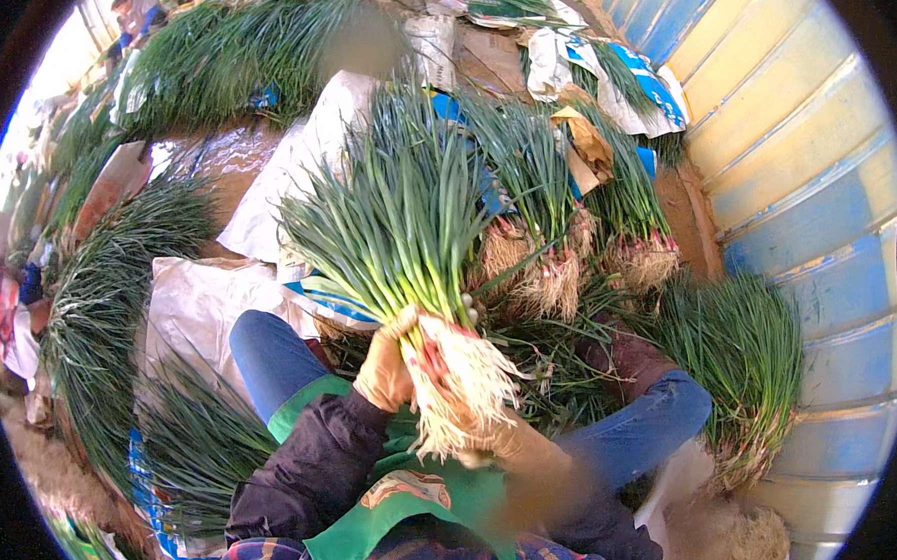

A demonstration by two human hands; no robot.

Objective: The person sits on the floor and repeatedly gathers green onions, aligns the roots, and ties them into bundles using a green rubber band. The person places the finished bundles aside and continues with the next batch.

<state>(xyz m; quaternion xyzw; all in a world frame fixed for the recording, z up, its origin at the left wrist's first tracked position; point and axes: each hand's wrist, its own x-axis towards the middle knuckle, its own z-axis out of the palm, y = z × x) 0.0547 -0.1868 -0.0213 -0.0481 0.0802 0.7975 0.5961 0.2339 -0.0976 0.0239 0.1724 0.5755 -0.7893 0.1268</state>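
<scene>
My gloved left hand (386,367) is closed around the lower stalks of a bunch of green onions (409,237), its leaves fanned away from me and its pale roots towards me. Under the roots lies my gloved right hand (500,439), partly hidden by them and by a blur; whether its fingers grip the bunch I cannot tell. Just beyond, tied-looking bunches of green onions (553,275) rest with their roots towards me. A green apron (406,522) covers my lap between my bent knees.
Loose onion leaves (572,365) lie between my legs. White sacks (194,298) are at the left, beside long heaps of green onions (111,295). Another onion pile (737,365) stands at the right near a corrugated wall (816,264). A person (135,20) is at the far upper left.
</scene>
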